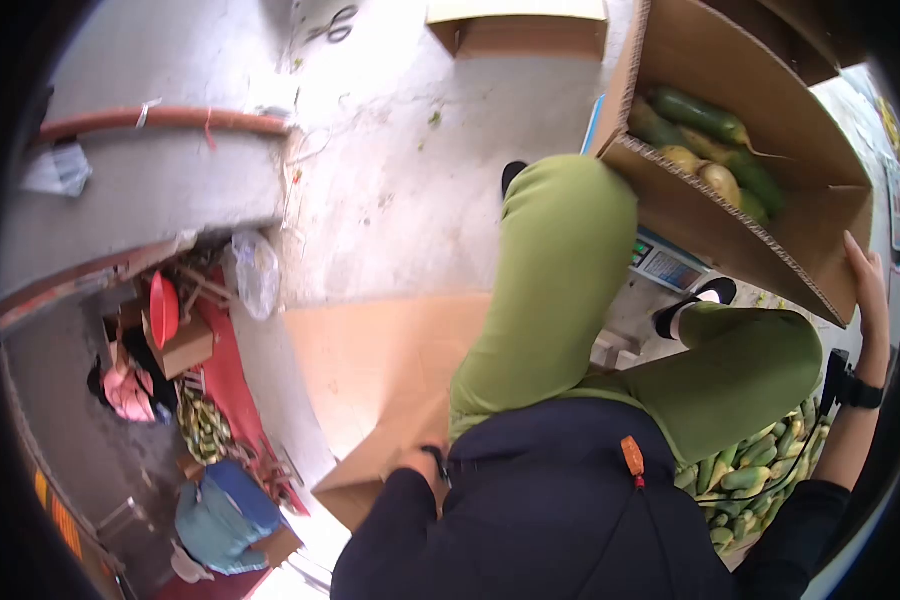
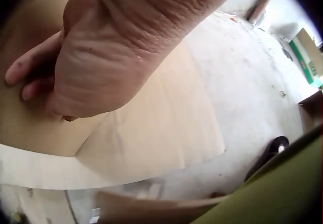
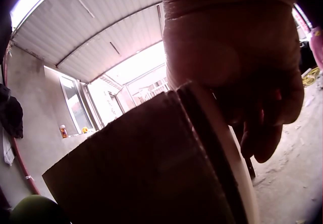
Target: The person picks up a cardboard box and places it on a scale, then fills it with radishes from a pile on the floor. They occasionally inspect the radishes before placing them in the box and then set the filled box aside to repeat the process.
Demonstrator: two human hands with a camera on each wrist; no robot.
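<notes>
On the right in the head view, a cardboard box point(image 1: 820, 235) holds green and yellowish squashes point(image 1: 705, 115), with a scale point(image 1: 670, 268) partly visible under it. My right hand point(image 1: 868, 285) grips its near right edge; in the right wrist view the curled fingers of this hand point(image 3: 237, 67) lie beside the box wall point(image 3: 136, 158). Lower left of centre, my left hand point(image 1: 417, 462) touches a bent sheet of cardboard point(image 1: 380, 350). The left wrist view has that hand point(image 2: 108, 52) over the cardboard point(image 2: 161, 113), its fingers loosely bent against the surface.
More squashes point(image 1: 760, 470) lie in a pile beside my right leg. An open carton point(image 1: 530, 35) stands at the top. Down on the left, past a ledge, are a red bowl point(image 1: 164, 310), a small box point(image 1: 185, 345) and a person in pink point(image 1: 130, 392). A clear plastic bag point(image 1: 257, 272) hangs nearby.
</notes>
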